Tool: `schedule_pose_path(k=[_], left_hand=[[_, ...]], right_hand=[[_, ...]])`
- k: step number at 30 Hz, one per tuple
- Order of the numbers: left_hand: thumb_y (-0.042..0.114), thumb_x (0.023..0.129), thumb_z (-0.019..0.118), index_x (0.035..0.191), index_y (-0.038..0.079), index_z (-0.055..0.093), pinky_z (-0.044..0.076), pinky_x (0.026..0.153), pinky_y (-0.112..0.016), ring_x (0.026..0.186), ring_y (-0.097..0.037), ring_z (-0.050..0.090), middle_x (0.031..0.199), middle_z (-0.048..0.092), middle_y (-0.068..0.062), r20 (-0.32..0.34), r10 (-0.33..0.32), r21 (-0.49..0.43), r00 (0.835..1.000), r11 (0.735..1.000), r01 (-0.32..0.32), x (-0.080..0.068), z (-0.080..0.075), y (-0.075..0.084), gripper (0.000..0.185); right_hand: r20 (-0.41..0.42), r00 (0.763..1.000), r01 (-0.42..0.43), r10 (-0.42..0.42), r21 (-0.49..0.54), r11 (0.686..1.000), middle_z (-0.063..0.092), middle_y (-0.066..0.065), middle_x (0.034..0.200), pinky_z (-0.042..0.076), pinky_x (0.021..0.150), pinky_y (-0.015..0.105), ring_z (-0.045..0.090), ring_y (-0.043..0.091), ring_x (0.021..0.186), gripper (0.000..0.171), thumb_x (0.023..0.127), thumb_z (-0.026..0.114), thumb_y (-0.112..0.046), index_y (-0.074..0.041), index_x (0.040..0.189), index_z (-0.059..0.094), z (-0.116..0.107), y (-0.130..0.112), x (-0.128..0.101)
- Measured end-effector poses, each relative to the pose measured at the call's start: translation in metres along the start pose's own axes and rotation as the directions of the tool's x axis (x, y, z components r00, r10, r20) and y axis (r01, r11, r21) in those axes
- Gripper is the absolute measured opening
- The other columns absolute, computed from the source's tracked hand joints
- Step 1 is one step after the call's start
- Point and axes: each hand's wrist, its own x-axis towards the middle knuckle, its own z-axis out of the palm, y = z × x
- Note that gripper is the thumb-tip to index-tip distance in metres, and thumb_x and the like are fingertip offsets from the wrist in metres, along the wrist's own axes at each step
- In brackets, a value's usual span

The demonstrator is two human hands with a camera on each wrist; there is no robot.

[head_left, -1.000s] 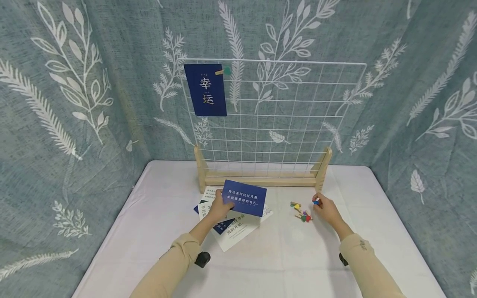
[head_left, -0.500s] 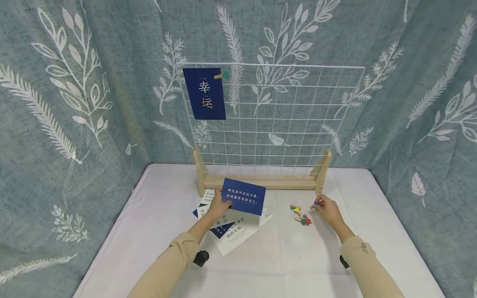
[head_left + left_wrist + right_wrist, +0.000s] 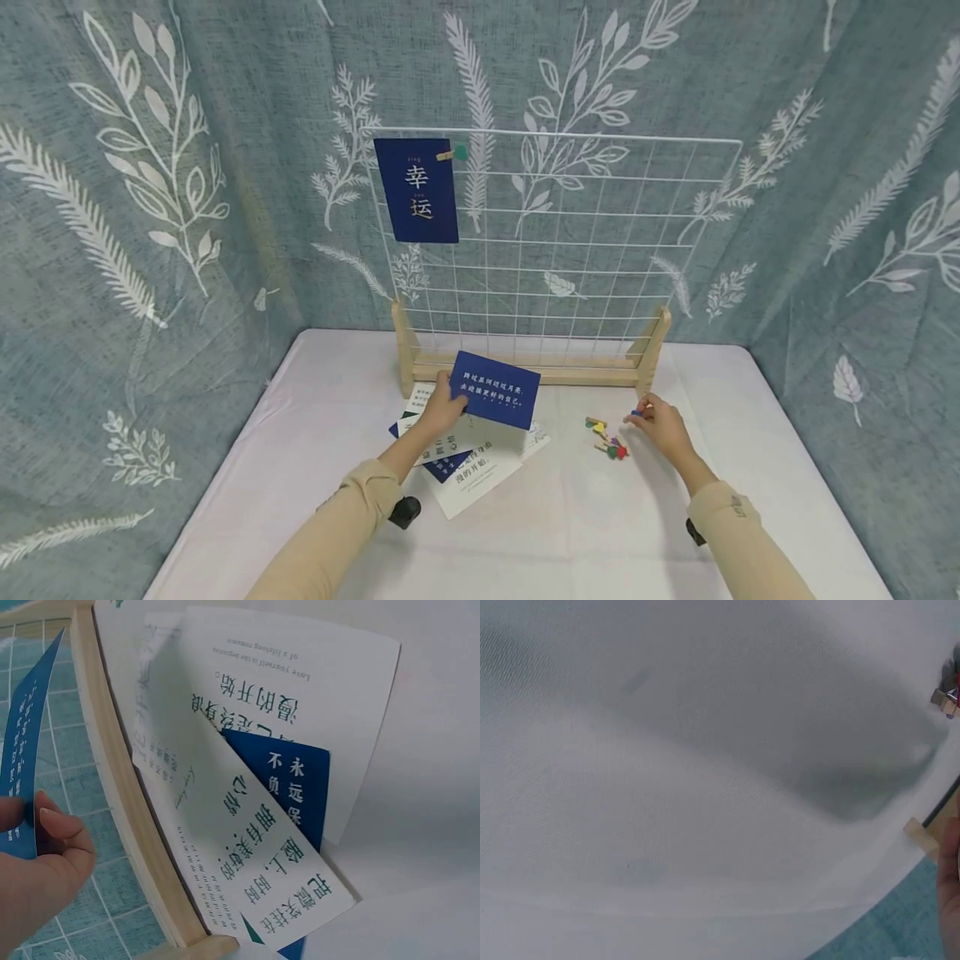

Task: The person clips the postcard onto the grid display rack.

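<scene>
My left hand [image 3: 444, 410] pinches a navy blue card [image 3: 497, 390] with white lettering by its left edge, thumb in front. The card is raised and tilted over a loose pile of cards on the table. In the left wrist view a white card [image 3: 277, 877] with green characters tops that pile, partly covering a blue card [image 3: 304, 776]. To the right, my right hand [image 3: 666, 427] pinches a small clip with a blue piece [image 3: 636, 412] between thumb and fingers. Several small wooden clips [image 3: 611, 451] with coloured decorations lie just left of it.
A white wire grid [image 3: 555, 134] stands at the back in a wooden base [image 3: 525, 372]. On its upper left hangs a navy card [image 3: 416, 192], held by a clip [image 3: 446, 156] with a green decoration. Patterned blue-green curtains [image 3: 247, 208] enclose the table [image 3: 600, 550].
My left hand has raised the blue card a little toward the grid and tilted it slightly more. The right hand stays near the clips, its fingers shifting slightly on the blue one.
</scene>
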Motion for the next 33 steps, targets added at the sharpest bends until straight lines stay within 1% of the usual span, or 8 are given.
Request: schedule_pose_path(k=[3,7,14,22,24,27,29,33], left_hand=[[0.002,0.094,0.038,0.133,-0.002,0.023,0.051,0.089,-0.043,0.103,-0.036,0.058,0.121,0.051,-0.03,0.016,0.019,-0.01,1.0,1.0,-0.019,0.001,-0.002,0.004,0.042],[0.002,0.095,0.037,0.133,-0.001,0.021,0.05,0.091,-0.043,0.107,-0.037,0.056,0.124,0.049,-0.03,0.031,0.024,-0.048,0.999,0.999,-0.023,0.001,-0.004,0.007,0.041],[0.001,0.095,0.037,0.134,0.0,0.022,0.049,0.086,-0.04,0.097,-0.031,0.057,0.118,0.053,-0.029,0.04,0.003,-0.051,0.999,0.999,-0.001,0.001,-0.006,0.009,0.042],[-0.001,0.096,0.036,0.131,-0.002,0.021,0.048,0.089,-0.045,0.099,-0.034,0.057,0.12,0.051,-0.032,0.053,0.044,-0.1,0.998,0.994,-0.039,-0.001,-0.008,0.016,0.039],[-0.002,0.095,0.037,0.129,-0.002,0.022,0.049,0.086,-0.042,0.096,-0.032,0.057,0.118,0.052,-0.032,0.053,0.054,-0.094,0.997,0.994,-0.049,-0.001,-0.009,0.018,0.037],[-0.002,0.095,0.038,0.127,-0.002,0.023,0.049,0.079,-0.034,0.093,-0.03,0.057,0.118,0.053,-0.031,0.056,0.06,-0.083,0.997,0.995,-0.055,-0.001,-0.012,0.021,0.035],[-0.001,0.096,0.038,0.129,0.0,0.023,0.046,0.074,-0.027,0.093,-0.029,0.056,0.119,0.053,-0.03,0.06,0.051,-0.074,0.997,0.996,-0.046,0.0,-0.014,0.022,0.036],[0.001,0.097,0.038,0.13,0.002,0.022,0.044,0.072,-0.025,0.089,-0.026,0.054,0.118,0.051,-0.028,0.064,0.034,-0.071,0.997,0.997,-0.03,0.0,-0.018,0.026,0.037]], right_hand=[[-0.002,1.0,0.009,-0.009,0.014,1.0,0.069,0.024,0.081,0.048,0.058,0.026,0.068,0.032,0.076,0.021,0.082,0.069,-0.002,0.0,0.08,0.048,-0.001,-0.002,0.002],[0.003,0.999,0.035,-0.036,0.029,0.999,0.068,0.023,0.082,0.051,0.06,0.025,0.068,0.03,0.075,0.019,0.082,0.068,0.0,0.002,0.082,0.049,-0.003,-0.003,0.005],[-0.019,0.997,0.073,-0.072,0.021,0.997,0.065,0.017,0.077,0.053,0.062,0.027,0.065,0.027,0.073,0.017,0.079,0.07,0.002,0.003,0.08,0.053,-0.003,-0.005,0.008],[-0.036,0.995,0.092,-0.089,0.068,0.993,0.067,0.021,0.078,0.057,0.066,0.033,0.068,0.033,0.075,0.016,0.078,0.07,0.004,0.005,0.08,0.054,-0.005,-0.012,0.007],[-0.038,0.995,0.092,-0.09,0.084,0.992,0.067,0.022,0.079,0.057,0.066,0.033,0.068,0.034,0.077,0.015,0.079,0.069,0.005,0.005,0.081,0.054,-0.005,-0.014,0.008],[-0.036,0.995,0.097,-0.094,0.095,0.991,0.068,0.022,0.08,0.057,0.067,0.032,0.068,0.034,0.077,0.014,0.08,0.068,0.005,0.006,0.082,0.054,-0.006,-0.018,0.009],[-0.038,0.994,0.102,-0.099,0.098,0.99,0.067,0.023,0.08,0.057,0.067,0.031,0.068,0.035,0.077,0.013,0.08,0.068,0.006,0.006,0.082,0.055,-0.006,-0.02,0.01],[-0.041,0.993,0.118,-0.114,0.1,0.988,0.067,0.024,0.081,0.057,0.067,0.032,0.067,0.035,0.077,0.012,0.081,0.067,0.006,0.007,0.083,0.055,-0.007,-0.023,0.011]])
